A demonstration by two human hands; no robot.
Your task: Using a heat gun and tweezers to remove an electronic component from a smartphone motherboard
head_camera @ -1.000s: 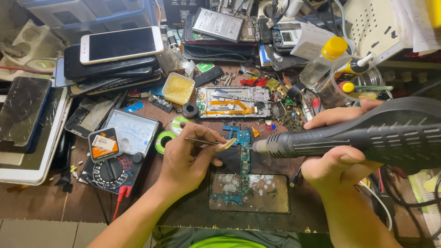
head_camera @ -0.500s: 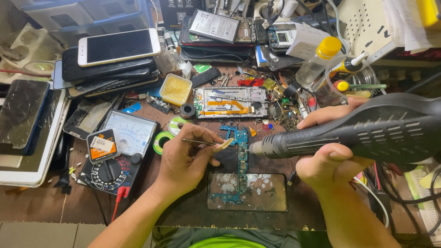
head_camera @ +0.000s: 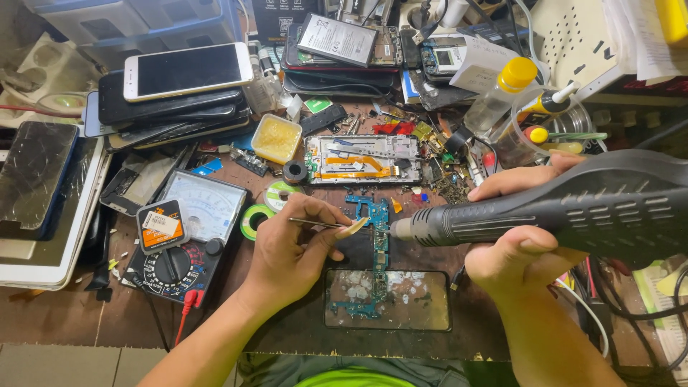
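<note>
Board: thin blue circuit board [head_camera: 378, 226], likely easily broken; best touched at edges.
Left hand [head_camera: 297, 247]: tweezers [head_camera: 322, 223] are pinched tight.
Right hand [head_camera: 519, 229]: hot air gun [head_camera: 573, 208] is gripped.

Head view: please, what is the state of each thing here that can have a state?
Left hand: pinching tweezers, tips at the circuit board.
Right hand: gripping the hot-air gun, nozzle close to the board.
Circuit board: bare, lying flat.
Opened phone frame: back off, insides exposed.
White phone: screen dark, on a stack.
Multimeter: lying flat, leads plugged.
</note>
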